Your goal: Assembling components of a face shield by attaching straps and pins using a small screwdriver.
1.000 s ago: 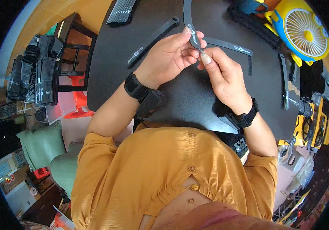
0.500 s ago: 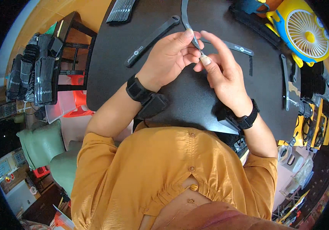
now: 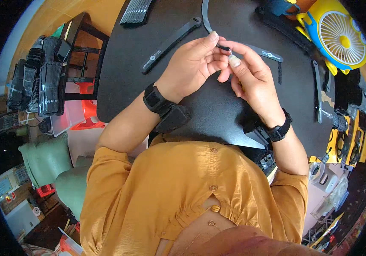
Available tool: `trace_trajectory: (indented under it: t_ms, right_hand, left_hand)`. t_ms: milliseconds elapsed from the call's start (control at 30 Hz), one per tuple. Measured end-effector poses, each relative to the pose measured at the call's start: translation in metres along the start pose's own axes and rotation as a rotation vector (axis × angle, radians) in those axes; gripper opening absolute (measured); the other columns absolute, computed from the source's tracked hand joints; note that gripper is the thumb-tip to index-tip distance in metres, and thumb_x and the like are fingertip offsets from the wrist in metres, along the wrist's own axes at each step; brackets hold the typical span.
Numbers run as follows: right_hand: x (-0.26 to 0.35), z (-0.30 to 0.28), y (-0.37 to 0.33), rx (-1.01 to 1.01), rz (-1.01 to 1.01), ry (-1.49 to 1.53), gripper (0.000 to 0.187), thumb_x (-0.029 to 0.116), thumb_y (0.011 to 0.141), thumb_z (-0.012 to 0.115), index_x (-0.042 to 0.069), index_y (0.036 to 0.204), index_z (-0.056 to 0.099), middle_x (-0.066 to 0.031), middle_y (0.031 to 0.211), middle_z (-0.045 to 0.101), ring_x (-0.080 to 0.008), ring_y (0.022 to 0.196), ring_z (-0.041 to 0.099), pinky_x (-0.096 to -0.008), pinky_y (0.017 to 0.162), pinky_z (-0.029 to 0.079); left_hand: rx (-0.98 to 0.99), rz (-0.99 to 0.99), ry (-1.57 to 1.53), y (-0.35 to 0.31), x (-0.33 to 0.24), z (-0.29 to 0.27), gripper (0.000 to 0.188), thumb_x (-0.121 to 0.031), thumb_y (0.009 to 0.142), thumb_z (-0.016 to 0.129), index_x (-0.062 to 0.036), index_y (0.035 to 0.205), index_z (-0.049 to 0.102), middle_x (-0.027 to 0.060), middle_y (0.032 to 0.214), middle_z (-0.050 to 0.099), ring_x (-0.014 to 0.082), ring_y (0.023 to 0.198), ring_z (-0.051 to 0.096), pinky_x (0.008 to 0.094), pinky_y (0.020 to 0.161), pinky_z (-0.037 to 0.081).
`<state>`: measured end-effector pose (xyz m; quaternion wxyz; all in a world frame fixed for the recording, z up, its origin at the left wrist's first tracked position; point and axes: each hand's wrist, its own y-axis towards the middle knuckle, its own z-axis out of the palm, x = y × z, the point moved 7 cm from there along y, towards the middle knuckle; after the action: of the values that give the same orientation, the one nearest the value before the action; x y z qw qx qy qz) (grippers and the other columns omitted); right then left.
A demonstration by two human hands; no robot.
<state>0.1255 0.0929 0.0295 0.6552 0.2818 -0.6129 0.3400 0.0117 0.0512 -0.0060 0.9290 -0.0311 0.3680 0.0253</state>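
A thin dark grey strap (image 3: pixel 206 17) runs down from the table's far edge into my hands. My left hand (image 3: pixel 187 66) is closed on it, thumb and fingers pinching it near its lower end. My right hand (image 3: pixel 253 81) is closed beside it, thumb and forefinger around a small, shiny metal-looking piece at the strap's end; its kind is too small to make out. Another dark strap (image 3: pixel 170 46) with a rounded, holed end lies slanting to the left of my hands. A further strap (image 3: pixel 268 54) lies beyond my right hand, partly covered by it.
The dark table (image 3: pixel 127 91) carries a bundle of straps (image 3: pixel 135 12) at the far left and a yellow-and-blue fan (image 3: pixel 341 38) at the far right. More straps (image 3: pixel 318 91) lie along the right edge. Strap stacks (image 3: pixel 48 85) rest on a black stool (image 3: pixel 82 59) at left.
My right hand has shifted slightly right, away from the left fingers. The strap's lower end has turned toward the right, and the small shiny piece now shows at my right fingertips.
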Motion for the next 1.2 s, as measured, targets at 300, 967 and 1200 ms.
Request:
trace_trajectory:
  t_ms: [300, 967, 1200]
  right_hand:
    - [0.002, 0.001, 0.001, 0.066, 0.020, -0.116, 0.036, 0.012, 0.100, 0.048, 0.015, 0.135, 0.054, 0.0001, 0.075, 0.063, -0.0022, 0.051, 0.044, -0.0170, 0.046, 0.036]
    - [0.000, -0.001, 0.000, 0.048, -0.016, -0.091, 0.035, 0.015, 0.101, 0.048, 0.017, 0.135, 0.055, -0.0014, 0.080, 0.064, -0.0032, 0.054, 0.046, -0.0170, 0.049, 0.039]
    - [0.001, 0.000, 0.000, 0.055, 0.004, -0.114, 0.036, 0.015, 0.101, 0.047, 0.016, 0.136, 0.054, -0.0019, 0.081, 0.065, -0.0030, 0.054, 0.046, -0.0172, 0.049, 0.040]
  left_hand:
    - [-0.095, -0.015, 0.101, -0.002, -0.008, -0.001, 0.035, -0.033, 0.104, 0.042, -0.0027, 0.111, 0.058, 0.0054, 0.091, 0.063, 0.0135, 0.080, 0.060, 0.0254, 0.071, 0.050]
    - [0.051, -0.038, 0.036, -0.002, -0.008, 0.002, 0.034, -0.034, 0.100, 0.052, -0.0019, 0.107, 0.061, 0.0040, 0.091, 0.060, 0.0112, 0.081, 0.057, 0.0238, 0.078, 0.050]
    - [0.026, -0.057, 0.025, -0.003, -0.006, -0.001, 0.034, -0.033, 0.100, 0.052, -0.0014, 0.107, 0.061, 0.0046, 0.091, 0.060, 0.0111, 0.082, 0.057, 0.0237, 0.078, 0.050]
